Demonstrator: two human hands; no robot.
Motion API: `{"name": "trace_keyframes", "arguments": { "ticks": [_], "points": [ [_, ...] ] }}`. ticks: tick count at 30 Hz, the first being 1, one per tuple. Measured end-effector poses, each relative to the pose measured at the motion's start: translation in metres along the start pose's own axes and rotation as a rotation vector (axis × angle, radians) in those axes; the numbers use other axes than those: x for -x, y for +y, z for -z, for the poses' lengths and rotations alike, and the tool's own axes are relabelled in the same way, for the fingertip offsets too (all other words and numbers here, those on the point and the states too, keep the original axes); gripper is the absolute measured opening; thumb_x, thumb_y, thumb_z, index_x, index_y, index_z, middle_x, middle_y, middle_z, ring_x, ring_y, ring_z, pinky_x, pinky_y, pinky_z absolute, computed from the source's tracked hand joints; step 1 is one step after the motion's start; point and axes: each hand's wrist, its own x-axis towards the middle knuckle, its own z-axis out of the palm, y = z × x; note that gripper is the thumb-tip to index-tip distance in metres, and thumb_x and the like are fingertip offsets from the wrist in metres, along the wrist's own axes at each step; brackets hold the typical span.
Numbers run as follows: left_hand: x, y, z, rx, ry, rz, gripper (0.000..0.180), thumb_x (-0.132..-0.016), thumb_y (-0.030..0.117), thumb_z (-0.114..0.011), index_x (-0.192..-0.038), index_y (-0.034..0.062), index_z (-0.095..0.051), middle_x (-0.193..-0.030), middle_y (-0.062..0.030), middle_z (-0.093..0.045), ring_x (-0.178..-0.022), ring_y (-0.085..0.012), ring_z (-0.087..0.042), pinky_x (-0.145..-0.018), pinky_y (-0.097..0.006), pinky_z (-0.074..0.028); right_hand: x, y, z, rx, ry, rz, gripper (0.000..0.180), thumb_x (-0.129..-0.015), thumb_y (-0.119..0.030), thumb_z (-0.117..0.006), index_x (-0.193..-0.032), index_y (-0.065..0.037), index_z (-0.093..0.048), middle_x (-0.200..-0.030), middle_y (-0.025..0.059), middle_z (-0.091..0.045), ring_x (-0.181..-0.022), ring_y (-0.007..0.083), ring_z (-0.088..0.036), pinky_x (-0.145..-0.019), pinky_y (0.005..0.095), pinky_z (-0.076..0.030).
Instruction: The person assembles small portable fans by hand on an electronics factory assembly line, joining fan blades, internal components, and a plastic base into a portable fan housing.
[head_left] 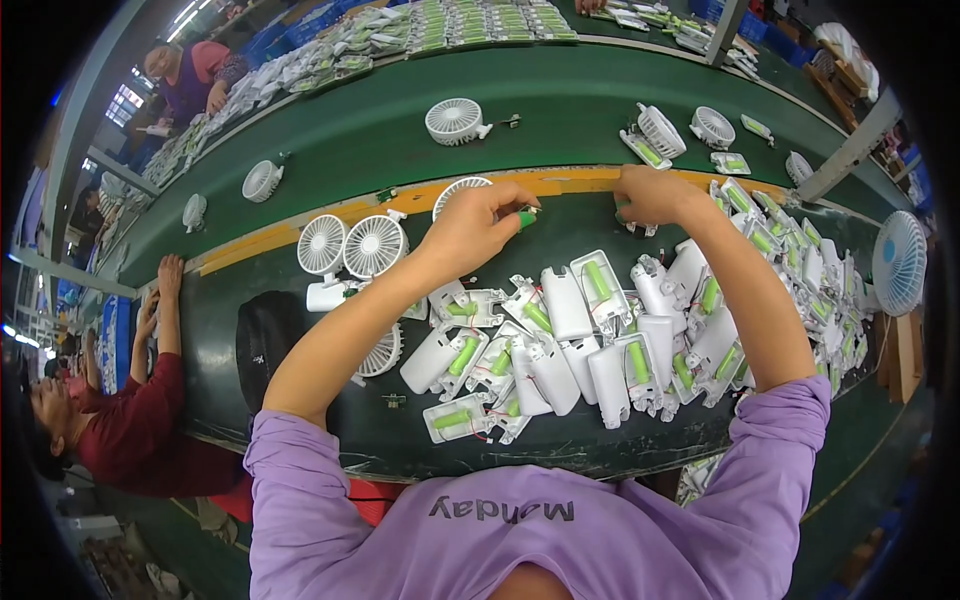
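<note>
My left hand [472,232] is closed in a pinch near the yellow strip, a green cover on its thumb. Something tiny shows at its fingertips, too small to name. Behind that hand a white round fan head [458,190] is partly hidden. My right hand [655,196] has its fingers curled down at the strip's edge, green on one fingertip. A small white part [641,229] shows just under it, mostly covered. Between my forearms lies a heap of white fan handle shells [567,303], several with a green battery cell [598,280] and thin wires.
More fan heads [375,246] lie left of my left forearm, beside a black pouch [268,335]. A green conveyor belt [350,130] beyond the yellow strip [560,182] carries further fan heads. A blue-white fan [899,262] stands right. Co-workers sit left and far left.
</note>
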Motion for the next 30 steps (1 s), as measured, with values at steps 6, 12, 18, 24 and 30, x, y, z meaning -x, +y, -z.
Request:
{"name": "trace_keyframes", "arguments": {
  "ticks": [6, 12, 18, 24, 30],
  "points": [
    [0.006, 0.001, 0.006, 0.106, 0.049, -0.017, 0.017, -0.082, 0.009, -0.059, -0.096, 0.0004, -0.063, -0.069, -0.0004, -0.058, -0.060, -0.0051, -0.048, -0.055, -0.021, -0.040, 0.025, 0.001, -0.034, -0.581, 0.566, 0.252, 0.020, -0.082, -0.011, -0.056, -0.097, 0.002, -0.061, -0.084, 0.0090, -0.064, -0.077, 0.0193, -0.060, -0.073, 0.0296, -0.047],
    [-0.003, 0.025, -0.009, 0.300, 0.036, -0.019, 0.016, -0.081, 0.005, -0.060, -0.096, 0.0007, -0.063, -0.081, -0.0018, -0.061, -0.072, -0.0045, -0.054, -0.064, -0.019, -0.044, 0.070, -0.059, -0.026, -1.383, 0.459, 0.088, 0.023, -0.088, -0.010, -0.053, -0.108, 0.002, -0.058, -0.088, 0.0037, -0.064, -0.077, 0.0066, -0.057, -0.070, 0.0217, -0.045],
    [0.004, 0.038, -0.017, 0.381, 0.016, -0.062, 0.017, -0.081, 0.002, -0.058, -0.098, -0.0021, -0.058, -0.088, -0.0039, -0.062, -0.077, -0.0065, -0.057, -0.070, -0.021, -0.046, 0.088, -0.078, -0.017, -1.371, 0.522, 0.331, 0.031, -0.088, -0.008, -0.055, -0.115, 0.003, -0.046, -0.089, 0.0079, -0.065, -0.083, 0.0092, -0.059, -0.074, 0.0223, -0.045],
    [0.009, 0.045, -0.017, 0.423, -0.004, -0.039, 0.017, -0.081, 0.001, -0.058, -0.097, -0.0023, -0.058, -0.088, -0.0040, -0.062, -0.080, -0.0073, -0.058, -0.071, -0.022, -0.047, 0.096, -0.078, -0.018, -1.330, 0.519, 0.236, 0.014, -0.086, -0.007, -0.056, -0.097, 0.002, -0.057, -0.083, 0.0036, -0.064, -0.073, 0.0066, -0.055, -0.069, 0.0218, -0.044],
    [0.011, 0.049, -0.017, 0.498, -0.045, -0.001, 0.017, -0.083, 0.002, -0.057, -0.099, -0.0025, -0.060, -0.088, -0.0040, -0.063, -0.079, -0.0071, -0.058, -0.071, -0.021, -0.047, 0.096, -0.076, -0.020, -0.976, 0.788, 0.235, 0.011, -0.083, -0.005, -0.057, -0.092, 0.003, -0.058, -0.083, 0.0056, -0.059, -0.075, 0.0143, -0.055, -0.068, 0.0251, -0.043]
  ]
}}
